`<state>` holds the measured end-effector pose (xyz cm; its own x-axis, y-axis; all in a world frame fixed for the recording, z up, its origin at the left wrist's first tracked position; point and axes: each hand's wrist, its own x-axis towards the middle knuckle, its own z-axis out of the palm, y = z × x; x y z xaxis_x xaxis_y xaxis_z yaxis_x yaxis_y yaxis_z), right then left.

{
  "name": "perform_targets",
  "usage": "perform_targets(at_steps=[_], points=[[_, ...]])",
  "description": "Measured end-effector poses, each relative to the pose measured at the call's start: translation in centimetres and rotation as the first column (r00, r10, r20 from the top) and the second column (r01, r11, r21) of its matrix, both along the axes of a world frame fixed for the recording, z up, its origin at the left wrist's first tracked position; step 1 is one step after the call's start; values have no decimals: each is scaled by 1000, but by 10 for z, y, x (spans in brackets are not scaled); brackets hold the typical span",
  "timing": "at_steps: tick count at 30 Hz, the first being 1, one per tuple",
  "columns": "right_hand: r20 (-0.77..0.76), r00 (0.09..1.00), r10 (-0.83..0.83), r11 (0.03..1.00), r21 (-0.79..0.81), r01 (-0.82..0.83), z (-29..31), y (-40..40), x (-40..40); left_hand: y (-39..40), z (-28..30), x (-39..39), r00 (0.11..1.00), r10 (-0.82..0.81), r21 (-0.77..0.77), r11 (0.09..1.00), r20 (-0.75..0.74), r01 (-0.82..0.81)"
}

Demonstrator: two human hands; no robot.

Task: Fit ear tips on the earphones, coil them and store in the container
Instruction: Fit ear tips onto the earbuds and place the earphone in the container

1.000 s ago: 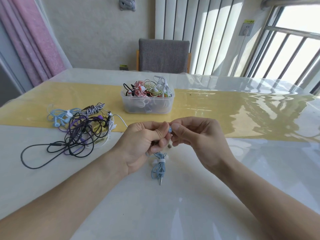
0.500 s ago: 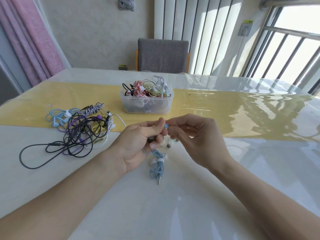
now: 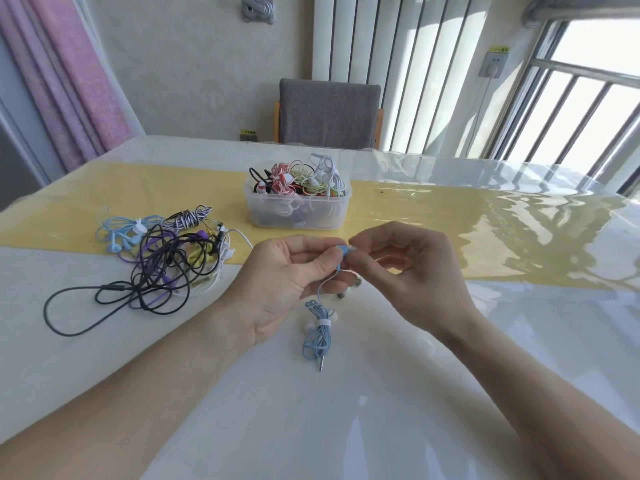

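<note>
A person's left hand (image 3: 287, 282) and right hand (image 3: 408, 271) meet above a glossy white table (image 3: 398, 410), both pinching a pale blue earbud (image 3: 344, 250) between thumb and fingertips. The earbud's short body lies roughly level, its nozzle end towards the right hand, while its thin stem and wire drop downwards and a little left. Whether an ear tip sits on the nozzle cannot be made out; the right fingers cover that end. Below the hands the blue earphone cable (image 3: 317, 336) rests on the table as a narrow coil bound midway by a white tie, its long axis running towards the camera, the metal jack plug (image 3: 322, 364) pointing at the viewer. Small white pieces show on either side of the tie, and two small dark specks lie just under the right hand, too small to identify. A clear plastic container (image 3: 298, 211) heaped with coiled earphones stands on a yellow runner (image 3: 433, 216) beyond the hands. To the left sprawls a tangled pile of earphones (image 3: 162, 258), black, purple, white and blue.
</note>
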<state>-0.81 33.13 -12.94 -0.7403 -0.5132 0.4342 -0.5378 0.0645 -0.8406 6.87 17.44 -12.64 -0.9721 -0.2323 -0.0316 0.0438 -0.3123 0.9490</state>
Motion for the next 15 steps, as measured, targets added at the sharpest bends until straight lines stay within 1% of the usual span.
perform_targets(at_steps=[4, 7, 10, 15], points=[[100, 992, 82, 996, -51, -78, 3, 2, -3, -2, 1, 0, 998, 19, -128, 991, -55, -26], [77, 985, 155, 988, -38, -152, 5, 5, -6, -2, 1, 0, 997, 25, -136, 990, -73, -35], [98, 971, 217, 976, -34, -215, 5, 8, -9, -5, -1, -1, 996, 35, -142, 989, -81, -46], [168, 961, 221, 975, -44, -216, 5, 9, -12, -4, -2, -1, 996, 20, -186, 982, -84, -35]])
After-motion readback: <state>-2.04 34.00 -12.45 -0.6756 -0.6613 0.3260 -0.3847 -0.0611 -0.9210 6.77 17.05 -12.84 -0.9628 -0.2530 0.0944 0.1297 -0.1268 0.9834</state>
